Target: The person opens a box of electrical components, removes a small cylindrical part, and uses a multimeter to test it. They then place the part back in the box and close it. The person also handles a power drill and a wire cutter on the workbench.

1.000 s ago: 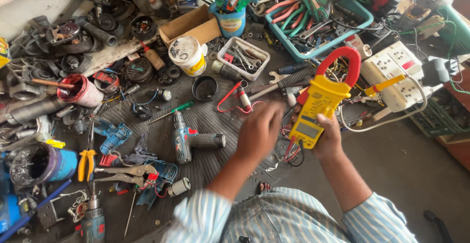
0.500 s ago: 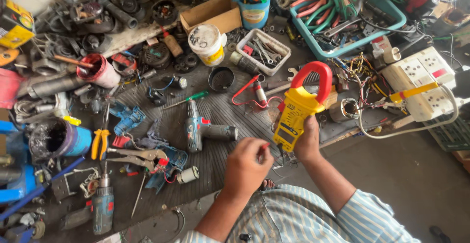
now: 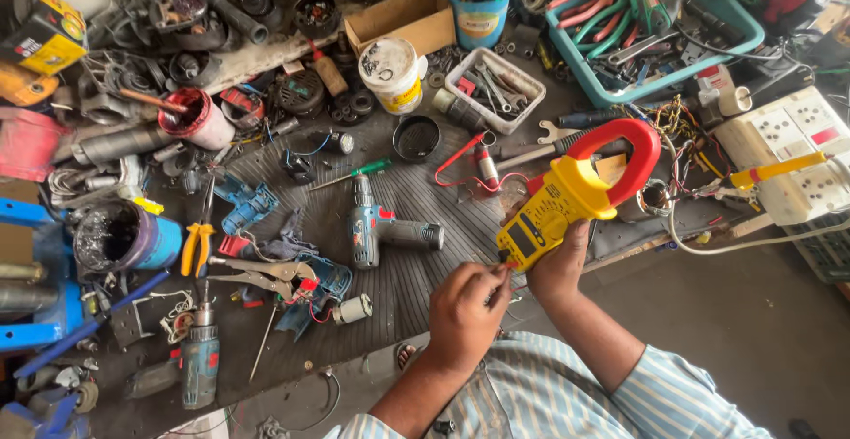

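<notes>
Right hand [image 3: 560,273]: closed around the lower body of a yellow clamp meter [image 3: 567,202], gripping it from below. Meter is raised off the workbench [image 3: 416,191], tilted, its red jaw loop at upper right, display end at lower left.

Left hand [image 3: 465,311]: fingers pinched together at the meter's bottom end, where a thin red lead [image 3: 518,287] meets it. Whether the fingertips actually hold the lead's plug cannot be told; the contact point is too small.

Both forearms come up from the near edge, sleeves blue-and-white striped.

On the bench just left of the hands: a grey cordless drill [image 3: 385,228] lying on its side. A green-handled screwdriver [image 3: 354,173] lies above it, and a round black lid [image 3: 415,137] farther back. Red probe with looped wire [image 3: 485,166] sits just behind the meter.

Toward the far edge: white plastic tub [image 3: 390,73], a white tray of spanners [image 3: 493,89], a cardboard box [image 3: 403,18], a blue cup of tools [image 3: 478,10]. Far right corner: teal basket of pliers [image 3: 739,25]. Right edge: white socket board [image 3: 792,160].

Left side: yellow-handled pliers [image 3: 197,249], locking pliers [image 3: 252,271], a blue tin [image 3: 128,237].
</notes>
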Demonstrator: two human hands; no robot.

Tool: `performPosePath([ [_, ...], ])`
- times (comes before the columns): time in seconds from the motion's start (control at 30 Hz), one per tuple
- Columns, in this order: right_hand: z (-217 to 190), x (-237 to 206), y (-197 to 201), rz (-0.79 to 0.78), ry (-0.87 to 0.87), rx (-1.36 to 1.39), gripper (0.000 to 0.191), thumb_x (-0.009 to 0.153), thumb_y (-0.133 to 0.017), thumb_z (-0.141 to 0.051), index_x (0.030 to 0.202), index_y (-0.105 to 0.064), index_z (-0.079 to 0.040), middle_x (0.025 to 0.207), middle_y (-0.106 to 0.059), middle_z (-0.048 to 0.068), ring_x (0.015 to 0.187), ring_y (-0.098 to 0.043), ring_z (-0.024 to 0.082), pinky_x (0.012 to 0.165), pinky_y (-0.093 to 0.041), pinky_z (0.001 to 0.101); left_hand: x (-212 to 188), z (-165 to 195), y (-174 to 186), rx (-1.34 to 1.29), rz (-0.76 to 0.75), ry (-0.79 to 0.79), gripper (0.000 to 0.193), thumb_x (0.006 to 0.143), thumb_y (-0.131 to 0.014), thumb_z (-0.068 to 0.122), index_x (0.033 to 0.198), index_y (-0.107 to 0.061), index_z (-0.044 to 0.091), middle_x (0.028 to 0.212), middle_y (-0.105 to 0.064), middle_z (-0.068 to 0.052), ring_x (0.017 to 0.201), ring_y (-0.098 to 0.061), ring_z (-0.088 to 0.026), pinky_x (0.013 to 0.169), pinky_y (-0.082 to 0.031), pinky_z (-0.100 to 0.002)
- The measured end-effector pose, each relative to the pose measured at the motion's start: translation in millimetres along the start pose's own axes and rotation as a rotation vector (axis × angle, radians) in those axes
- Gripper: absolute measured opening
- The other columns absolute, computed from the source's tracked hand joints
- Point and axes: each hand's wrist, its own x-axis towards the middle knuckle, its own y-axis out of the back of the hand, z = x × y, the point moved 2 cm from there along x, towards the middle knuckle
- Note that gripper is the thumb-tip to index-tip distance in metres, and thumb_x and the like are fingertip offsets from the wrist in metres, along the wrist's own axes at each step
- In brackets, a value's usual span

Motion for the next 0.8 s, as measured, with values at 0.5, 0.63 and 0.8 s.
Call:
performPosePath([
  [0.5,-28,0,-24,0.158,-0.04,0.157,0.086,0.09,-0.051,-0.078,0.146,-0.044,-0.012,0.12,-0.062,0.015,0.106,-0.065,0.031,0.092,-0.055,0.0497,16,12,9,-0.149,-0.034,-0.104,0.027,0.075,-0.081,0.008,0.097,-0.065,0.006,0.106,-0.064,-0.019,0.095,-0.066,-0.038,0.082,-0.053,-0.041],
  [0.63,-77,22,-39,0.222,0.083,0.232,0.078,0.096,-0.042,-0.075,0.144,-0.05,-0.014,0.116,-0.062,0.01,0.1,-0.063,0.03,0.087,-0.055,0.0518,8,12,-1,-0.747,-0.321,0.236,0.056,0.088,-0.077,0.014,0.133,-0.045,0.01,0.103,-0.067,-0.014,0.096,-0.069,-0.034,0.088,-0.055,-0.038],
  [0.8,-152,68,-38,-0.013,0.028,0.367,0.066,0.11,-0.036,-0.066,0.146,-0.049,-0.012,0.11,-0.058,0.012,0.086,-0.056,0.025,0.078,-0.05,0.0398,4,17,33,-0.289,-0.767,0.195,0.02,0.103,-0.068,0.028,0.107,-0.071,0.008,0.093,-0.074,-0.011,0.085,-0.074,-0.027,0.077,-0.056,-0.036],
])
